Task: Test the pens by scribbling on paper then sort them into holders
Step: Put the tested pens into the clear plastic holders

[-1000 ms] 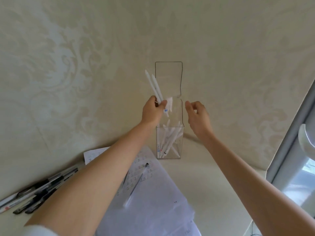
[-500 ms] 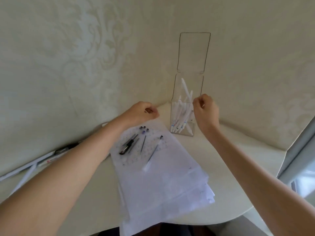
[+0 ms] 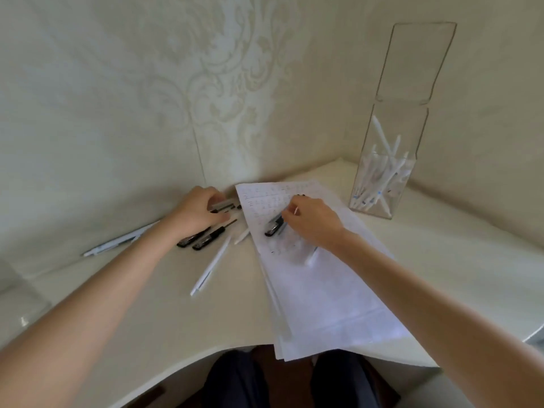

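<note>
In the head view, your left hand (image 3: 203, 212) sits at the far left of the surface (image 3: 141, 313), close to the wall. Its fingers are curled over a grey pen (image 3: 222, 205) among the loose black pens (image 3: 206, 237). It reads as a grip, though the fingertips are hidden. Your right hand (image 3: 312, 223) is down on the paper (image 3: 329, 293), fingers bent narrow and seemingly pinching a dark pen (image 3: 274, 227) whose near end pokes out to the left. The clear holder (image 3: 379, 187) stands at the far right, well apart from both hands, and holds only white pens (image 3: 385, 160). One more white pen (image 3: 210, 267) lies on the bare surface between your left arm and the paper. You look to be taking up the next pen to test, so handle one at a time. Let the left hand release its pen and lie flat on the near part of the sheet so the stack does not slide. Turn the dark pen tip-down before you press. Scribble on the blank near area, since the far end is already marked. The holder has only white pens, so I judge the dark ones belong elsewhere. A clear shape at the left edge is too cut off to name.
</note>
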The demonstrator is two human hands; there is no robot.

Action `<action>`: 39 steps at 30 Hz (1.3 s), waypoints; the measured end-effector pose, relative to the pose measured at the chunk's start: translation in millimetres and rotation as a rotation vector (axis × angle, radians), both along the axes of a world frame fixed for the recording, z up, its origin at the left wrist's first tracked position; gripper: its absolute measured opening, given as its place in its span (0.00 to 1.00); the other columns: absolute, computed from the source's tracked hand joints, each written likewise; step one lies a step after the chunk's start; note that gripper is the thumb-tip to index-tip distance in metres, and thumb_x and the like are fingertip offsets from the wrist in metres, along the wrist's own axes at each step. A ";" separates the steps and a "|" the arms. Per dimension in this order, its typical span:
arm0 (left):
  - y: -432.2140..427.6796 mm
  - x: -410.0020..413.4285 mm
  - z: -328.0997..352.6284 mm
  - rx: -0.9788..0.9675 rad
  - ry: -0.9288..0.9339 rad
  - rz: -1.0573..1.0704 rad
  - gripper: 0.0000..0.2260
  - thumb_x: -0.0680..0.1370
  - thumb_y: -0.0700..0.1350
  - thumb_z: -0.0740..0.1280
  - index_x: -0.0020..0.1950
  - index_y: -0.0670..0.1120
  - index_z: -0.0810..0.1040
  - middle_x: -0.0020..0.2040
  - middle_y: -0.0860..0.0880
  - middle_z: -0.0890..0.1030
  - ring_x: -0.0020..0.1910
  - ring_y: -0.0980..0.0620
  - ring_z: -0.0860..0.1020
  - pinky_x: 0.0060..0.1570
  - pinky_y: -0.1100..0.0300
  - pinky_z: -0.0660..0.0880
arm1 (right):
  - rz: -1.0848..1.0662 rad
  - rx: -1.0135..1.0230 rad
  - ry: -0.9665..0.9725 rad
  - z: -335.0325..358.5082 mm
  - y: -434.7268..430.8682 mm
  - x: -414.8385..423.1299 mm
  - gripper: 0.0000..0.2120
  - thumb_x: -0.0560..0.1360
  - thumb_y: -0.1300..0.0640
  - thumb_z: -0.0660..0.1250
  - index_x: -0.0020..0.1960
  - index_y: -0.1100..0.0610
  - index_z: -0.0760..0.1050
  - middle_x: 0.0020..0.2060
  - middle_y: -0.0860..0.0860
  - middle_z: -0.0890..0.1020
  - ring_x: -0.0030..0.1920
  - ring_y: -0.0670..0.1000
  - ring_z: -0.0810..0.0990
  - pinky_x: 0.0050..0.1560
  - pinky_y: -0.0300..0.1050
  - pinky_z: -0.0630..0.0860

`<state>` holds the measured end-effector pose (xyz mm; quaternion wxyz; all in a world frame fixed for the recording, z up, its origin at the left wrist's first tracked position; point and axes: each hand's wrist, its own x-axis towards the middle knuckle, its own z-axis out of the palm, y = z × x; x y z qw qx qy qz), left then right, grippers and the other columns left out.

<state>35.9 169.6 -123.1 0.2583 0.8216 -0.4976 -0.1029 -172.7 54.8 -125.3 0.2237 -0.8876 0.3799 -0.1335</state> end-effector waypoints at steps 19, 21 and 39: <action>37.3 -15.2 -20.1 0.191 -0.162 0.030 0.07 0.71 0.51 0.68 0.35 0.51 0.73 0.40 0.51 0.78 0.44 0.49 0.78 0.36 0.60 0.68 | 0.482 -0.333 0.185 -15.5 34.5 53.9 0.09 0.80 0.59 0.59 0.58 0.56 0.75 0.55 0.52 0.74 0.57 0.52 0.72 0.51 0.50 0.72; 45.8 -9.9 -16.7 0.202 -0.200 0.072 0.09 0.71 0.51 0.68 0.34 0.49 0.74 0.40 0.48 0.79 0.42 0.47 0.78 0.35 0.59 0.68 | 0.529 -0.332 0.148 -17.5 36.1 50.0 0.09 0.80 0.59 0.60 0.58 0.56 0.75 0.56 0.51 0.75 0.57 0.51 0.72 0.51 0.48 0.72; 115.7 0.9 -18.1 0.050 0.154 0.153 0.10 0.77 0.50 0.65 0.41 0.45 0.74 0.36 0.50 0.78 0.39 0.52 0.75 0.33 0.62 0.67 | 0.041 -0.066 0.218 -15.6 88.6 69.0 0.24 0.78 0.37 0.55 0.36 0.56 0.65 0.32 0.50 0.72 0.35 0.52 0.73 0.36 0.43 0.68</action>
